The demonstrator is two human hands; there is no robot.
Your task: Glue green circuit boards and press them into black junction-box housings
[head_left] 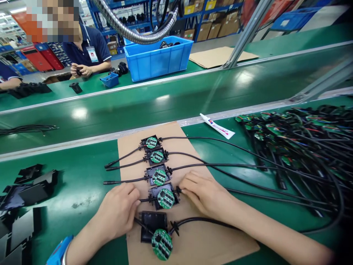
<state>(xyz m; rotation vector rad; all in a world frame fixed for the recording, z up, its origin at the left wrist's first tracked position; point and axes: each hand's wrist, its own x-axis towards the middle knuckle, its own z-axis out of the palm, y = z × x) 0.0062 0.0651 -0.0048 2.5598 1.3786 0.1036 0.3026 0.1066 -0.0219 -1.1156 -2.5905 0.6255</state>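
Several small black plastic housings lie in a column on brown cardboard (193, 239), each with a round green circuit board and black cables on both sides. My left hand (120, 208) is closed around the short cable on the left of the fourth housing from the back (153, 194). On that housing's right side, my right hand (198, 189) pinches the longer black cable (237, 191) close to its grommet. The board (166, 198) there lies over the housing. Nearest me, another board (162, 244) hangs tilted over the edge of its housing (153, 221). My fingertips are partly hidden.
Loose black housings (30, 193) lie at left. At right is a heap of cabled boards (298, 140), with a white glue tube (217, 127) nearby. Beyond the green belt (138, 105) stand a blue bin (160, 60) and a co-worker (91, 51) holding a small dark part.
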